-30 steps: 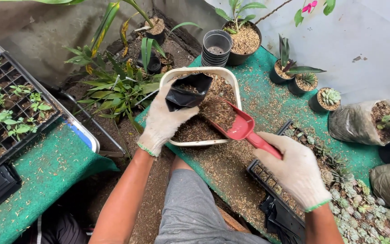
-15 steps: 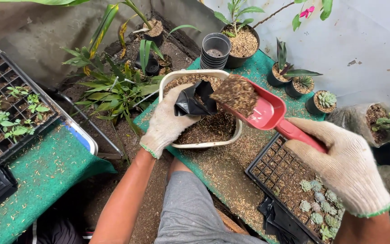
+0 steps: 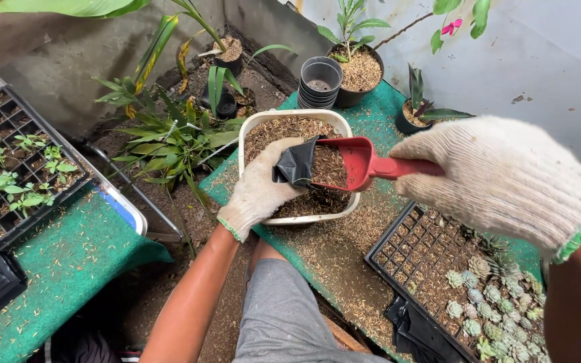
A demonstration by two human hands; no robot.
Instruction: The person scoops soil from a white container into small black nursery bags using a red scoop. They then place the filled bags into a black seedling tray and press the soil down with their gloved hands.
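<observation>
The black planting bag [image 3: 295, 163] was down over the white tub [image 3: 246, 134], its mouth turned toward the red scoop [image 3: 344, 163]. That bag looked thin and floppy, the sort that folds shut unless the rim is held open, so the rim was the place to hold it. The left hand [image 3: 258, 191], in a knit glove, was closed around the bag's near side and pinched it open. The right hand [image 3: 506, 176], gloved too, was wrapped tight around the scoop's handle, blade tipped at the bag's mouth. The scoop looked stiff and light; its load of brown potting mix [image 3: 328, 167] was loose and crumbly and would likely spill off any edge.

Room was tight. The tub's rim sat just under the bag, catching what fell. The stack of black pots [image 3: 320, 79] stood just beyond the tub, and the black seedling tray [image 3: 432, 255] of succulents lay near on the right. The green mat [image 3: 68, 255] on the bench was littered with husks. Leafy plants [image 3: 169, 134] crowded the left, so open space lay mainly straight above the tub.
</observation>
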